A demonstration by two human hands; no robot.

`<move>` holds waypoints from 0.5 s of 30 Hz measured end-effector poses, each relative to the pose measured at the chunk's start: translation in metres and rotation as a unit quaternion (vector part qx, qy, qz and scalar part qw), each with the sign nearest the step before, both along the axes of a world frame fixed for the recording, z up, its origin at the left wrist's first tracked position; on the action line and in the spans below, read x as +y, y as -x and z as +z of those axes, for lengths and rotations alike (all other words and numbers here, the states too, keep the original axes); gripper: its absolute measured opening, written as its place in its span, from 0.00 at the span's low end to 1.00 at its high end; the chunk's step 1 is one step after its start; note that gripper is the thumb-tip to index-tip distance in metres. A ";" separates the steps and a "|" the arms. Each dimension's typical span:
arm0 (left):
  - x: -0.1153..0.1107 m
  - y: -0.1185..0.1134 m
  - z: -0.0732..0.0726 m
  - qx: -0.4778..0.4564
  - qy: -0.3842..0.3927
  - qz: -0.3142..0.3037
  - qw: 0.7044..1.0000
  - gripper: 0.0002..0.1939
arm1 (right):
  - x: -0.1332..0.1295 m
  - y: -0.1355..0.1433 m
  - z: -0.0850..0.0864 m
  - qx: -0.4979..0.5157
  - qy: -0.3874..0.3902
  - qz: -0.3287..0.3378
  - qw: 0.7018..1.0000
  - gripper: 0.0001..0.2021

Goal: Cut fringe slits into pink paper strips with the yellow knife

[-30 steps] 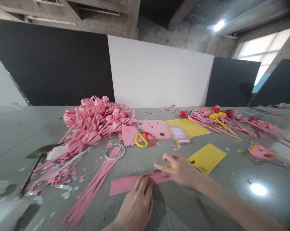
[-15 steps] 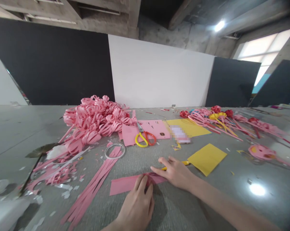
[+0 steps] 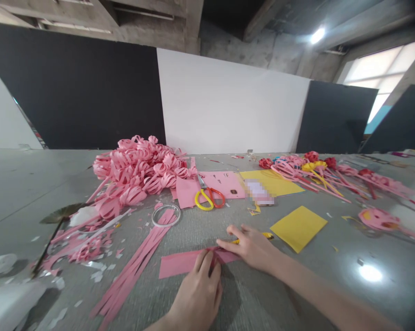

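Head: bent left fingers [image 3: 201, 263] on pink paper [image 3: 175, 265]

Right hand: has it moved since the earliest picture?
Yes, slightly: the right hand has shifted left, farther from the small yellow sheet, taken as fixed.

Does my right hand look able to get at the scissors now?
Probably yes: the way from your right hand to the scissors looks open, though that hand seems to hold a yellow tool.
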State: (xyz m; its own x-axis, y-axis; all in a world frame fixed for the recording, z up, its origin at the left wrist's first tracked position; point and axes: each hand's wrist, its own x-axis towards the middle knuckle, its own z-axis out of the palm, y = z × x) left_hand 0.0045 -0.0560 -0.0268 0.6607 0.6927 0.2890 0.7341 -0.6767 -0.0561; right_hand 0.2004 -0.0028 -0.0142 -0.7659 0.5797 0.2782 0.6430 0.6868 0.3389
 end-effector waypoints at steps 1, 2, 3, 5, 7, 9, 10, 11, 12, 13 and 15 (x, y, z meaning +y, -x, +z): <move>0.000 0.000 0.000 -0.002 0.000 0.002 1.000 0.18 | 0.000 0.000 0.000 0.003 0.004 0.002 1.000 0.17; 0.000 0.000 0.000 -0.001 0.001 0.003 1.000 0.18 | 0.001 -0.001 0.000 0.006 0.006 0.004 1.000 0.17; 0.000 0.000 0.001 0.001 0.000 0.003 1.000 0.18 | 0.001 -0.001 0.001 0.008 0.009 0.006 1.000 0.17; -0.001 -0.001 0.001 0.009 -0.002 0.002 1.000 0.18 | 0.002 -0.002 0.001 0.011 0.016 0.010 1.000 0.17; -0.001 -0.001 0.002 0.014 -0.005 0.000 1.000 0.18 | 0.002 -0.002 0.002 0.014 0.023 0.011 1.000 0.17; -0.002 -0.001 0.002 0.013 -0.006 0.001 1.000 0.18 | 0.002 -0.003 0.002 0.016 0.028 0.011 0.999 0.17; -0.002 -0.001 0.002 0.012 -0.005 0.000 1.000 0.18 | 0.002 -0.003 0.002 0.017 0.029 0.011 0.999 0.16; -0.002 -0.001 0.001 0.010 -0.004 -0.001 1.000 0.18 | 0.002 -0.003 0.002 0.018 0.029 0.011 0.999 0.16; -0.001 -0.001 0.001 0.009 -0.004 -0.001 1.000 0.18 | 0.002 -0.003 0.002 0.020 0.030 0.012 0.999 0.16; -0.001 0.000 0.000 0.008 -0.003 -0.002 1.000 0.18 | 0.002 -0.003 0.003 0.022 0.031 0.013 0.999 0.16; -0.001 0.000 0.000 0.004 -0.002 -0.002 1.000 0.18 | 0.002 -0.003 0.003 0.025 0.033 0.016 0.999 0.16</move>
State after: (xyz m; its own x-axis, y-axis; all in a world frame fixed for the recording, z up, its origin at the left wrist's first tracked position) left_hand 0.0049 -0.0570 -0.0271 0.6653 0.6899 0.2855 0.7315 -0.6788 -0.0644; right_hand 0.2038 -0.0003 -0.0113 -0.7699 0.5741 0.2786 0.6359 0.7269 0.2594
